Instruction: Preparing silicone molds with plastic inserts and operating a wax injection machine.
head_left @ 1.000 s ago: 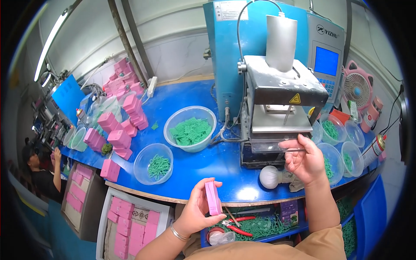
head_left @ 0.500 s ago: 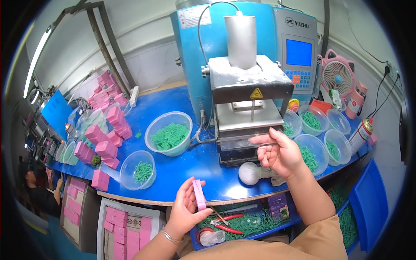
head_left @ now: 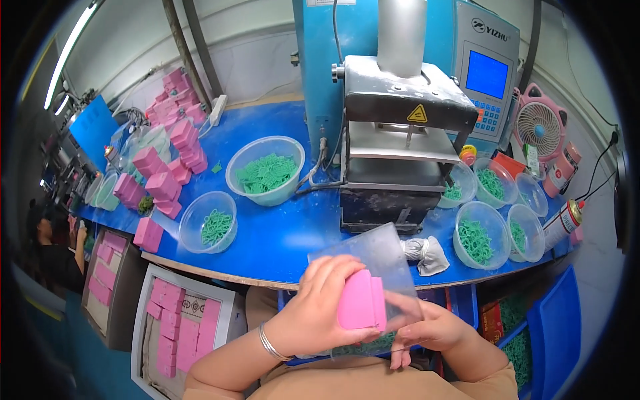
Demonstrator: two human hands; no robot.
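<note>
My left hand (head_left: 319,303) is closed around a pink block (head_left: 357,301), which has a seam along its right side. Behind and under the block is a clear, scuffed flat plate (head_left: 381,245), tilted above the table's front edge. My right hand (head_left: 433,327) grips the plate's right edge, with some fingers seen through it. Just beyond stands a black and silver press (head_left: 393,193) with a flat metal platen, nothing visible on it. A white cloth bundle (head_left: 430,257) lies at the press's front right.
Clear bowls of green pieces stand left (head_left: 208,223) and right (head_left: 481,237) of the press. Pink blocks (head_left: 163,187) are stacked at left, and more lie in a white-framed drawer (head_left: 150,287). A spray can (head_left: 563,223) stands far right. Another person (head_left: 57,247) sits far left.
My right hand has drawn the clear plate away from the press toward me. The pink block in my left hand has turned broad side up and now meets the plate. The view has shifted.
</note>
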